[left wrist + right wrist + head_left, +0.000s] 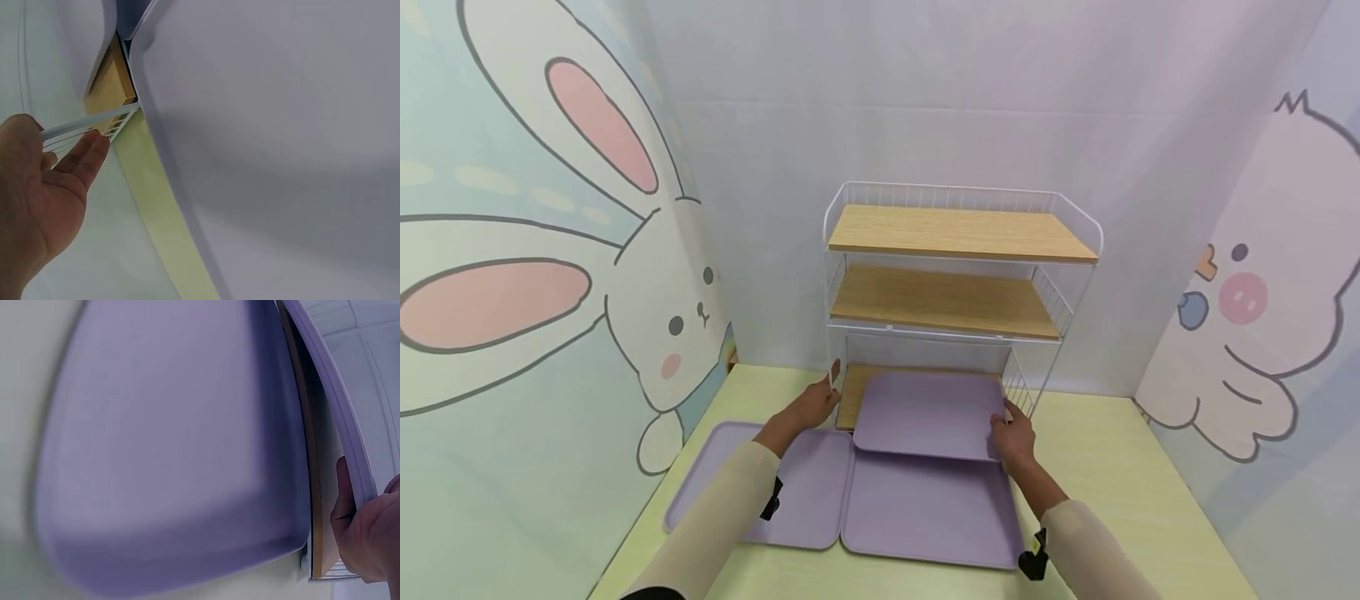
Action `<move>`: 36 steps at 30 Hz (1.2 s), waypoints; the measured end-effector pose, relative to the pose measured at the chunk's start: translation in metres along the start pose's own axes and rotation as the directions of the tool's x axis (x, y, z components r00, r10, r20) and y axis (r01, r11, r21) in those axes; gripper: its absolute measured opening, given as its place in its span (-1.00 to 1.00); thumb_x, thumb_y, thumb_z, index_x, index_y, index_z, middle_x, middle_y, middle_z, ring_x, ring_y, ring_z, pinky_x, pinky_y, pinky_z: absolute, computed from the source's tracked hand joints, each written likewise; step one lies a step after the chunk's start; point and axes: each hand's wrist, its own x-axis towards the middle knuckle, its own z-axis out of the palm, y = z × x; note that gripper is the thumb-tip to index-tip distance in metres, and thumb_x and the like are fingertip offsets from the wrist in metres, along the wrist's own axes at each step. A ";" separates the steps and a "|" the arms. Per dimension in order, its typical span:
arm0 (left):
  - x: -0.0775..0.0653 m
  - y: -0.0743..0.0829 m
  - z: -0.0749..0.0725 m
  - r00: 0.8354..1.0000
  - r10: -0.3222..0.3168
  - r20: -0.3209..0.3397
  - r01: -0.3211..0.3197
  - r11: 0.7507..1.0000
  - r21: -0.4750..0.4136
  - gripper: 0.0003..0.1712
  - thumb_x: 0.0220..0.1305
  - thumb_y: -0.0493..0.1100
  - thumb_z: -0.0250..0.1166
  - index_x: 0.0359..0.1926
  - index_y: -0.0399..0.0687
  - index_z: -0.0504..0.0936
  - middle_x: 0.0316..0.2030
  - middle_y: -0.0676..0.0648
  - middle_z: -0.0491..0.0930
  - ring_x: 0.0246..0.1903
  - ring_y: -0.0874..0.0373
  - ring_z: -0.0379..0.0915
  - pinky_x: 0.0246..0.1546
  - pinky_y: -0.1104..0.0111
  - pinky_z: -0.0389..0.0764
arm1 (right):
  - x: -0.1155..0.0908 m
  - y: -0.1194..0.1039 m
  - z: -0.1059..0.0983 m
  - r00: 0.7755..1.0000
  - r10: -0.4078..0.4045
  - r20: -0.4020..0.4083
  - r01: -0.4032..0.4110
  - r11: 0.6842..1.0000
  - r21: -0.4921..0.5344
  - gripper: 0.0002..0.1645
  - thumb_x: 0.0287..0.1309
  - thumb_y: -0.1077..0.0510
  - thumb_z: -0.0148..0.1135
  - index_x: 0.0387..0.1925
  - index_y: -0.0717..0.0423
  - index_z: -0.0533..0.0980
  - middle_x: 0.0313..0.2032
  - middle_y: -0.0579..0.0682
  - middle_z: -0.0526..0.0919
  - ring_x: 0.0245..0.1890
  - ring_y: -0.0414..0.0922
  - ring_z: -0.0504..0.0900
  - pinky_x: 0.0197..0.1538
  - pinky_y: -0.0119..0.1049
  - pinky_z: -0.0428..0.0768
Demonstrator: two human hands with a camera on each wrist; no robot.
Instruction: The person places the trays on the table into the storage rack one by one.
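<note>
A purple tray (928, 415) lies partly over the bottom shelf (852, 398) of a white wire rack with wooden boards. My right hand (1013, 433) grips its right edge, thumb on top and fingers underneath, as the right wrist view shows. My left hand (815, 406) holds the rack's left front wire post (94, 119) between thumb and fingers. In front of the rack, a second purple tray (932, 512) lies on the table, overlapped at the back by the held one. A third purple tray (805, 492) lies to its left, under my left forearm.
Above the held tray are the rack's middle board (947, 298) and top board (958, 231). The pale yellow table (1097, 475) extends to the right. Behind stands a white curtain-like wall (760, 208), with cartoon-printed walls on both sides.
</note>
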 end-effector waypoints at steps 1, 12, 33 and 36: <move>-0.001 0.003 -0.001 1.000 -0.007 0.007 0.007 1.000 -0.008 -0.09 0.78 0.04 -0.19 0.87 -0.03 -0.39 0.76 -0.38 0.13 0.40 -0.17 0.65 0.53 0.12 0.59 | 0.012 0.007 0.004 1.000 0.000 -0.007 0.000 1.000 -0.006 -0.20 0.56 0.03 0.18 0.74 -0.02 0.36 0.44 0.49 0.60 0.22 0.33 0.68 0.16 0.18 0.70; 0.000 -0.001 0.006 1.000 0.020 -0.001 -0.020 1.000 -0.018 -0.09 0.78 0.05 -0.18 0.86 -0.13 -0.35 0.76 -0.41 0.10 0.57 -0.33 0.47 0.61 0.11 0.54 | -0.015 -0.067 -0.003 1.000 -0.021 0.015 0.022 0.997 -0.074 -0.12 0.42 0.07 0.02 0.71 0.29 0.28 0.57 0.55 0.40 0.54 0.59 0.41 0.52 0.41 0.49; 0.021 -0.034 0.019 0.997 -0.081 0.011 0.081 0.996 -0.037 -0.08 0.76 0.01 -0.15 0.86 0.06 -0.42 0.79 -0.30 0.05 0.62 -0.33 0.38 0.65 -0.20 0.42 | -0.038 -0.083 -0.005 0.978 -0.196 0.071 0.207 0.953 -0.223 0.06 0.04 0.37 0.07 0.67 0.49 0.24 0.47 0.71 0.42 0.50 0.70 0.36 0.55 0.47 0.47; 0.021 -0.035 0.019 0.996 -0.083 0.014 0.083 0.996 -0.044 -0.08 0.75 0.00 -0.15 0.86 0.02 -0.41 0.79 -0.31 0.06 0.62 -0.38 0.37 0.65 -0.22 0.41 | -0.021 -0.057 -0.003 0.959 -0.280 0.050 0.284 0.940 -0.191 0.02 0.11 0.30 0.11 0.67 0.42 0.30 0.46 0.68 0.46 0.48 0.65 0.43 0.51 0.40 0.54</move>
